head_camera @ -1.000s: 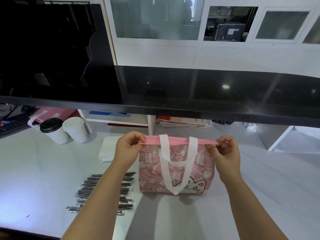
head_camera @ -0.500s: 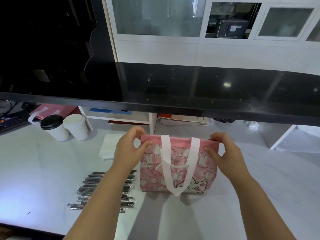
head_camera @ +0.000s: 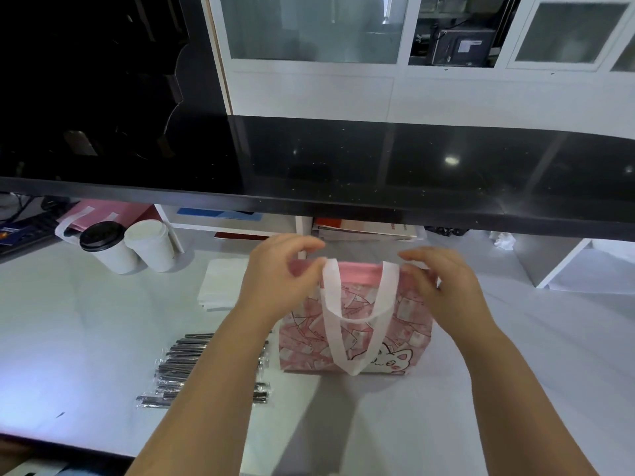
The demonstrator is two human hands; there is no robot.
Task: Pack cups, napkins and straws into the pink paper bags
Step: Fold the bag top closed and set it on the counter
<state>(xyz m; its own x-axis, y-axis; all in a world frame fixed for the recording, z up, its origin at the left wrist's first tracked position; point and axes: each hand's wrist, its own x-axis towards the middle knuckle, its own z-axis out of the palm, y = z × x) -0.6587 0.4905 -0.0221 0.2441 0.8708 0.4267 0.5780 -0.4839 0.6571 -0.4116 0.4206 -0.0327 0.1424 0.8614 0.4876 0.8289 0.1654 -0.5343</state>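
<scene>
Jointly, left hand [head_camera: 275,276], right hand [head_camera: 443,286] at bag [head_camera: 410,324]

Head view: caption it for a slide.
Left hand and right hand at the rim of an upright pink cat-print bag; wrapped dark straws, white napkins, two white paper cups alongside.

No words or numbers can be read.
Pink bag [head_camera: 412,314]: drawn cat face and little card pictures, no letters.
Dark box [head_camera: 446,46] up high: white sticker [head_camera: 471,46], print too small.
Red paper [head_camera: 364,225] under black shelf [head_camera: 343,166]: tiny white marks, too blurry to read.
</scene>
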